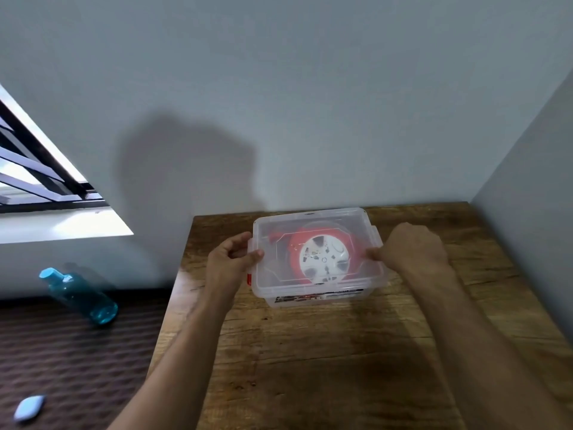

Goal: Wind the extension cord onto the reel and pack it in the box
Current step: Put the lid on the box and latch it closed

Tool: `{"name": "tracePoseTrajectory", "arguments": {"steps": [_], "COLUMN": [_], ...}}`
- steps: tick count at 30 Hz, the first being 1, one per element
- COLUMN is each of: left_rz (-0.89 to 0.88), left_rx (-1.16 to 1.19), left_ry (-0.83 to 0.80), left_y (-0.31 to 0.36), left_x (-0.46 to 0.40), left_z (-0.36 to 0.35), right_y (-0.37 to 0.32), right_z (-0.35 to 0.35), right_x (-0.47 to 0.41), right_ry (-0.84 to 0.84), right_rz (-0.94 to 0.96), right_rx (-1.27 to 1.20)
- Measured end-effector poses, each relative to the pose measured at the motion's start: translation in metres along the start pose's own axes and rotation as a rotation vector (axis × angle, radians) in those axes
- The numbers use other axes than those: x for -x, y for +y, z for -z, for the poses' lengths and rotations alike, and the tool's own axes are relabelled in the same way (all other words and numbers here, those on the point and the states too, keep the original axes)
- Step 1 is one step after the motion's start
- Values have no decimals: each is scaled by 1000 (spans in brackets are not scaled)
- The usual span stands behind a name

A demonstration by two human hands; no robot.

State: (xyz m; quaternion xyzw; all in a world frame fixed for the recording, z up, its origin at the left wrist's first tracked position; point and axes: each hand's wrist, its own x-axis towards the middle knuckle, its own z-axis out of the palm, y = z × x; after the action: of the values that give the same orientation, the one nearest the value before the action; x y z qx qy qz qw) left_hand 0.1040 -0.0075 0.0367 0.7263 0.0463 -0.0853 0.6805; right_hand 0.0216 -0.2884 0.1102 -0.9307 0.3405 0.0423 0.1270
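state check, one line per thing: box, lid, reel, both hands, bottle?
box: upright on the table, reel inside
lid: on the box; latches hidden by hands, cannot tell if locked
reel: lying flat in the box, white face up
left hand: grips the lid's left edge
right hand: pinches the lid's right edge
bottle: capped, off the table

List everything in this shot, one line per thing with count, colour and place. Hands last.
box: one, clear plastic, on the table's far part, lid on
lid: one, clear, on top of the box
reel: one, red with white centre, inside the box
table: one, brown wood, in the wall corner
bottle: one, teal, on the dark surface left of the table
small object: one, pale blue, bottom left
left hand: one, gripping the box's left end
right hand: one, gripping its right end
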Motion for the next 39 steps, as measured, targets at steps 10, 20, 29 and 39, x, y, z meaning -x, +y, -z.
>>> {"name": "tracePoseTrajectory", "arguments": {"steps": [10, 20, 29, 39], "left_rz": [93, 469, 178, -185], "left_rx": [-24, -84, -434, -1222], "left_ry": [63, -92, 11, 99], "left_y": [10, 22, 28, 33], "left_x": [-1, 0, -5, 21], "left_z": [-5, -6, -10, -46], "right_y": [19, 35, 8, -14], "right_z": [4, -12, -5, -10], "right_x": [-40, -53, -36, -19], "right_ry": [-599, -875, -484, -227], "right_rz": [-119, -46, -52, 38], "right_rx": [-515, -797, -398, -16]}}
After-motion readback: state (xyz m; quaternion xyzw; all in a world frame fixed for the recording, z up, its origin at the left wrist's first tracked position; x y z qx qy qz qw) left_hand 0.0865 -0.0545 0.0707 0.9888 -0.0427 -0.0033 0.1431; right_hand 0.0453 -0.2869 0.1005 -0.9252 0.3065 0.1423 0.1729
